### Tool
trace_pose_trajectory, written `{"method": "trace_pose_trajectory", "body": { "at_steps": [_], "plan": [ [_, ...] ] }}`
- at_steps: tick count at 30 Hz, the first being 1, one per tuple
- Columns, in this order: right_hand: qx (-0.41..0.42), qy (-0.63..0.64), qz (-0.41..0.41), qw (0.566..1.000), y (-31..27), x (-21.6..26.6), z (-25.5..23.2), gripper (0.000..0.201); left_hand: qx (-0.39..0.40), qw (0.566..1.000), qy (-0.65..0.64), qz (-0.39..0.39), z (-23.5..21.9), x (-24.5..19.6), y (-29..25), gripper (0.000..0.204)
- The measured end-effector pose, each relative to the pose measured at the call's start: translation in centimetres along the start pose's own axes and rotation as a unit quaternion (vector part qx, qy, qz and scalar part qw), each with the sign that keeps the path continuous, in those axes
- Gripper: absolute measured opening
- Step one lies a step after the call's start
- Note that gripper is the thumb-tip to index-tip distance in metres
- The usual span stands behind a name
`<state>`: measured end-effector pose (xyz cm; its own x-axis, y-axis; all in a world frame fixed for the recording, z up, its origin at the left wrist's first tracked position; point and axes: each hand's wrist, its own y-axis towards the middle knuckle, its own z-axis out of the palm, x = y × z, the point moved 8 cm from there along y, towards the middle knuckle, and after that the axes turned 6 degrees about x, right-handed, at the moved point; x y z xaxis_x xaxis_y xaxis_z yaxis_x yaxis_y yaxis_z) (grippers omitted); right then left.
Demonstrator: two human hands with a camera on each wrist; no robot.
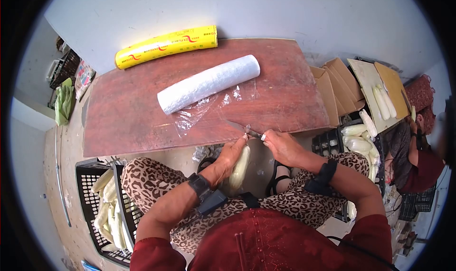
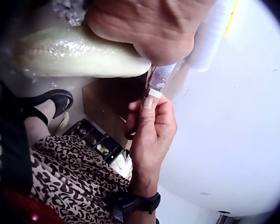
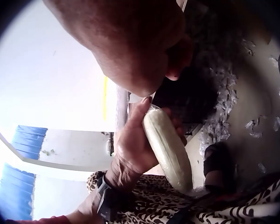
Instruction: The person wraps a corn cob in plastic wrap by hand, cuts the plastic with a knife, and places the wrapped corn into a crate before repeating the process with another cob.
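Observation:
A pale green, film-wrapped vegetable (image 1: 240, 167) hangs below the table's front edge, its upper end gripped by the left hand (image 1: 228, 158). The right hand (image 1: 284, 146) holds a knife (image 1: 254, 133) by its handle, the blade pointing left, close to the left fingertips. In the left wrist view the blade (image 2: 161, 77) reaches the vegetable's end (image 2: 84, 56), partly hidden by the left hand (image 2: 149, 28). The right wrist view shows the left hand (image 3: 135, 144) round the wrapped vegetable (image 3: 168, 149). A roll of clear film (image 1: 209, 83) lies on the red-brown table (image 1: 123, 109), a loose sheet spread before it.
A yellow roll (image 1: 166, 47) lies at the table's back. Black crates of pale vegetables stand left (image 1: 85, 195) and right (image 1: 327, 143). Cardboard boxes (image 1: 337, 86) are right of the table. Another person (image 1: 420, 152) sits at far right. Plastic scraps (image 3: 221, 102) litter the floor.

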<state>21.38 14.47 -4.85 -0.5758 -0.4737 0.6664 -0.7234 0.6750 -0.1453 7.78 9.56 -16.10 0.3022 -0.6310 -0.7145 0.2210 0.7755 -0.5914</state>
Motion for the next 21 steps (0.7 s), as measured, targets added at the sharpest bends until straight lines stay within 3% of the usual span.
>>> {"method": "trace_pose_trajectory", "body": {
  "at_steps": [7, 18, 21],
  "plan": [
    [0.003, -0.079, 0.022, 0.997, 0.2, -0.1, 0.2, 0.013, 0.016, 1.0, -0.024, 0.006, 0.3, -0.5, -0.9, 0.035],
    [0.006, -0.082, 0.015, 0.997, -0.5, 0.4, 0.8, 0.015, -0.009, 0.999, 0.004, 0.044, -0.3, -0.7, -0.5, 0.04],
    [0.019, -0.095, 0.025, 0.995, -0.5, 0.3, 1.1, 0.016, -0.014, 0.999, 0.029, 0.016, -0.4, -0.8, -0.8, 0.041]
  ]
}}
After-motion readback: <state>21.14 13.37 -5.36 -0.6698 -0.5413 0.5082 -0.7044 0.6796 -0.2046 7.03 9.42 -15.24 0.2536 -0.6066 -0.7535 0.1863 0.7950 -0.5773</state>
